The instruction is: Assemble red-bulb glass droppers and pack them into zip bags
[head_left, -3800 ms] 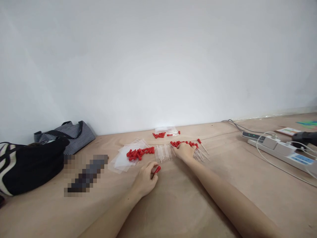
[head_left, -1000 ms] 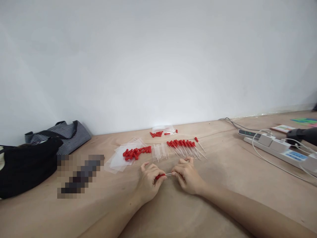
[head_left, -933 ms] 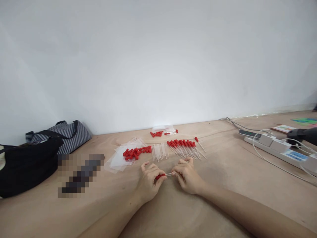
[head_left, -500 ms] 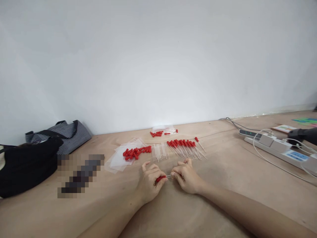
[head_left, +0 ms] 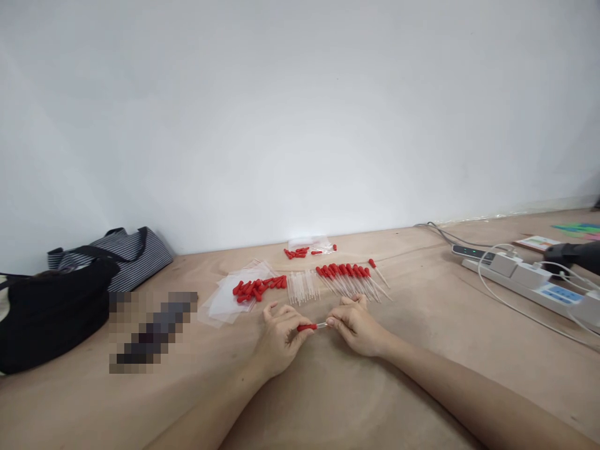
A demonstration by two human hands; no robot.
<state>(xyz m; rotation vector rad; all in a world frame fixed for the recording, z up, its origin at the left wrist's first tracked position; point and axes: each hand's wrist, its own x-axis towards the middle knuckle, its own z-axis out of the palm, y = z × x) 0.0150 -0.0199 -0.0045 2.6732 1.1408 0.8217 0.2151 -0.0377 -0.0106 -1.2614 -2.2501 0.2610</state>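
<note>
My left hand [head_left: 281, 336] pinches a red rubber bulb [head_left: 307, 327] between thumb and fingers. A clear thin tube [head_left: 322, 325] runs from the bulb to my right hand [head_left: 355, 325], whose fingertips are closed on it. Beyond my left hand, a pile of loose red bulbs [head_left: 255, 290] lies partly on clear plastic bags [head_left: 225, 306]. Several bare clear tubes [head_left: 302, 287] lie side by side in the middle. To their right is a row of tubes with red bulbs on their ends [head_left: 347, 275], and a single one [head_left: 379, 272] lies apart.
Farther back, more red bulbs [head_left: 296, 253] lie by a clear bag [head_left: 309, 242] near the wall. A black bag [head_left: 56, 312] and a striped bag [head_left: 140, 256] are at left, beside a blurred patch. A white power strip [head_left: 529, 284] with cables is at right.
Both hands have moved slightly away from me with the bulb and tube. More of the red bulb shows between my left thumb and fingers.
</note>
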